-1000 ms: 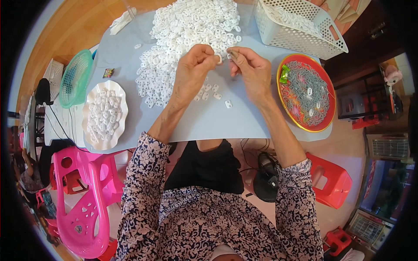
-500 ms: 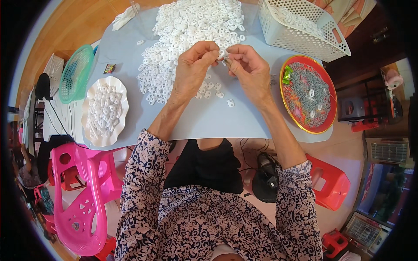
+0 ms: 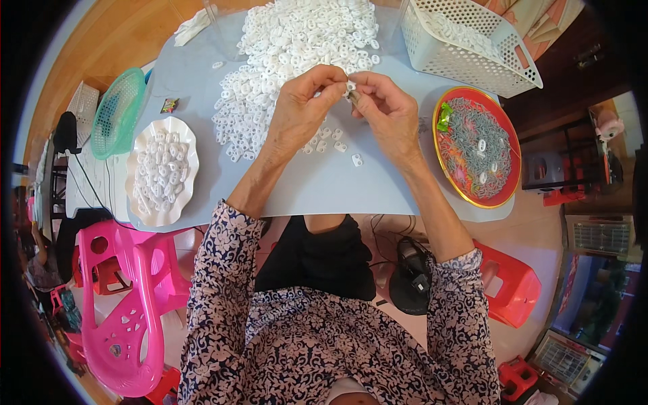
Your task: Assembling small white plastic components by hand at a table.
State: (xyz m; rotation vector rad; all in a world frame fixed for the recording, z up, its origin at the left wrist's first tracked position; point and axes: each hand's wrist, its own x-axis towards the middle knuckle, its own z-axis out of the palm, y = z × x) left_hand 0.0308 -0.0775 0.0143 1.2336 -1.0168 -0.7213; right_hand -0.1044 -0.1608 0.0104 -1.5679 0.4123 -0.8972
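My left hand [image 3: 304, 108] and my right hand [image 3: 386, 111] meet over the table, fingertips pinched together on one small white plastic piece with holes [image 3: 350, 88]. Fingers partly hide it, and any smaller part between them cannot be made out. Just beyond lies a large heap of similar white two-hole pieces [image 3: 307, 37], with several strays [image 3: 339, 146] below my hands. To the right, a round red tray with a gold rim [image 3: 511, 172] holds many thin grey nail-like pins [image 3: 472, 128] and a few white pieces. At left, a scalloped white dish [image 3: 152, 217] carries more white pieces.
A white perforated basket [image 3: 466, 69] with white pieces stands at the back right of the pale table [image 3: 337, 192]. On the left are a green mesh basket [image 3: 123, 138] and a small wrapper [image 3: 169, 105]. A pink chair [image 3: 152, 324] and red stool [image 3: 516, 287] flank me.
My fingertips have closed in around the small white piece, which is turned and more covered now. My left hand has shifted slightly right; the trays and heap look the same.
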